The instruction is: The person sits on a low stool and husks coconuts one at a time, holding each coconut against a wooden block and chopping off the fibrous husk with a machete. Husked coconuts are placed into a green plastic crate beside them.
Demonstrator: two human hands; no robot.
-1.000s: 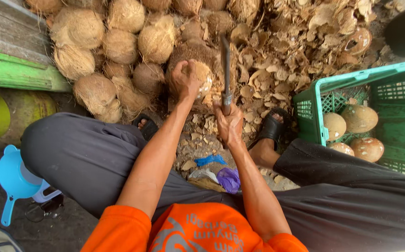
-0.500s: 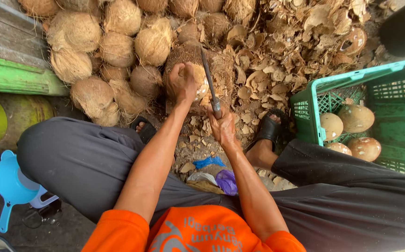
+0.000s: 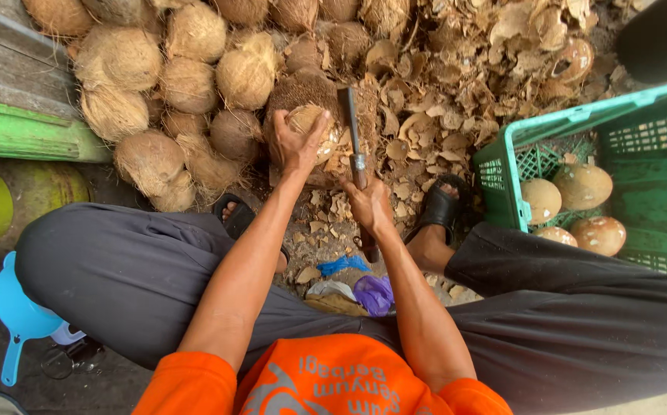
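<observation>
Nearest the camera, an orange printed shirt [image 3: 333, 380] and dark grey trousers [image 3: 118, 277] frame two bare forearms reaching forward between spread knees. On the ground between the legs lie a crumpled purple plastic bag [image 3: 374, 293] and a blue scrap [image 3: 341, 265]. The right hand [image 3: 370, 204] is clenched around the handle of a long steel-bladed chopping knife [image 3: 353, 134], whose blade points away from the body and lies against the right side of a brown, partly husked coconut [image 3: 310, 131]. The left hand [image 3: 296, 142] grips that coconut from above, fingers spread over its pale exposed shell. Black sandals [image 3: 443, 206] sit on either side. To the right stands a green plastic crate [image 3: 579, 123] holding smooth shelled coconuts [image 3: 583, 184]. Beyond the hands lies a heap of fibrous unhusked coconuts [image 3: 187, 77] at left and a litter of dry husk chips [image 3: 487, 69] at right.
</observation>
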